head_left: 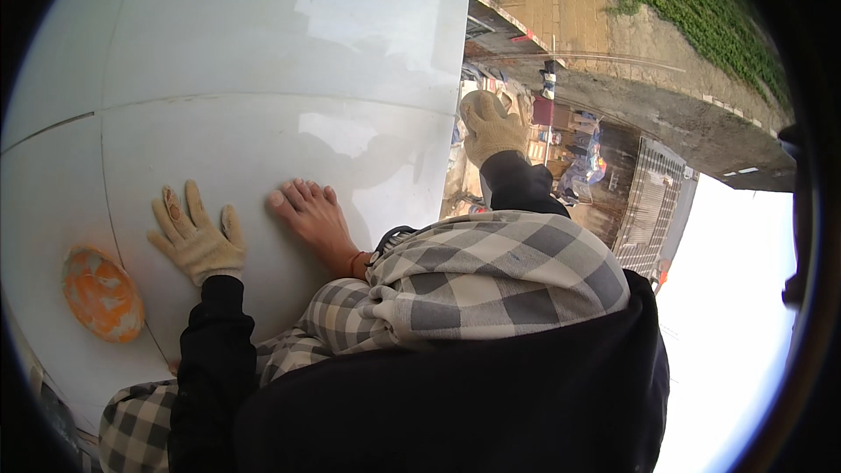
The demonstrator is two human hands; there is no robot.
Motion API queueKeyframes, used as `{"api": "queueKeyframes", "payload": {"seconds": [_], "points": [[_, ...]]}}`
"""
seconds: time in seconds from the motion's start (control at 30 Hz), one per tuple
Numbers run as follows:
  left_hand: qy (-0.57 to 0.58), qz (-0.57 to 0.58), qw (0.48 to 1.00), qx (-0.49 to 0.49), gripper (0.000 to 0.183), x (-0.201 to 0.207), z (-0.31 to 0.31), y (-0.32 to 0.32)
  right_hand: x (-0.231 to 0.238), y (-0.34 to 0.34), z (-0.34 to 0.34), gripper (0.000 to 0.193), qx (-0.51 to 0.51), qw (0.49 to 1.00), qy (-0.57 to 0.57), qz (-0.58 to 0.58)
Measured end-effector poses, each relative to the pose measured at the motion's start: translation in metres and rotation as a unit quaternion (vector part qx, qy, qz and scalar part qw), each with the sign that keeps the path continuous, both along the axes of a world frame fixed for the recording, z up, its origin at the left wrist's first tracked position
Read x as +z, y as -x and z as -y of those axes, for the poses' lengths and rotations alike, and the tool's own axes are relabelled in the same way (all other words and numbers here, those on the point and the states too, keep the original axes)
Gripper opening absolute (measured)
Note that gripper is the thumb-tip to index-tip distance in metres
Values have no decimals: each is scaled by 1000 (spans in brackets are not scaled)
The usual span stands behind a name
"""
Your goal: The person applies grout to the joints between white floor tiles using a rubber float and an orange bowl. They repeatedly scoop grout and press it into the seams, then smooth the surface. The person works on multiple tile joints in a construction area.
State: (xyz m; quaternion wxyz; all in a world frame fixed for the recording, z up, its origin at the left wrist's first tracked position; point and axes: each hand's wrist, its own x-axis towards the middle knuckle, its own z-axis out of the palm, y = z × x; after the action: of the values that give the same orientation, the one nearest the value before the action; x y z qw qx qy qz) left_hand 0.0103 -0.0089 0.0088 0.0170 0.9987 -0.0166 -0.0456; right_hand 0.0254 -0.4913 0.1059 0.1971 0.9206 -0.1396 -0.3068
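My left hand [200, 241], in a cream work glove with worn, stained fingertips, lies flat on a pale grey-white panel surface [219, 26]. Its fingers are spread and it holds nothing. To its left sits an orange bowl or dish [102, 294], smeared with a whitish dried coating. My right hand [495, 127], in a similar glove, is out at the panel's right edge. Its fingers look curled together, and whatever they hold, if anything, is hidden. Between the hands my bare foot [307, 215] rests on the panel.
Thin seams [103, 166] divide the panels. Past their right edge there is a drop to a cluttered yard [569, 149] far below. Beyond it stand a concrete wall [666, 114] with green climbing plants [692, 0] and a grated structure [648, 193].
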Motion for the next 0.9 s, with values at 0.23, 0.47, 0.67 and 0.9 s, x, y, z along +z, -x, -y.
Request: {"api": "queueKeyframes", "payload": {"seconds": [0.23,0.47,0.67,0.9], "points": [[1,-4,1000,1,71,-2,-2,1,-5,10,2,61,-527,609,-575,144],[7,2,1000,-3,72,-1,2,0,-11,37,8,74,-578,347,-735,79],[120,25,992,-7,63,-15,-11,15,-19,6,-56,72,-501,399,-762,90],[585,50,423,690,44,74,-29,69,-2,-18,-135,74,-353,541,-745,-168]]}}
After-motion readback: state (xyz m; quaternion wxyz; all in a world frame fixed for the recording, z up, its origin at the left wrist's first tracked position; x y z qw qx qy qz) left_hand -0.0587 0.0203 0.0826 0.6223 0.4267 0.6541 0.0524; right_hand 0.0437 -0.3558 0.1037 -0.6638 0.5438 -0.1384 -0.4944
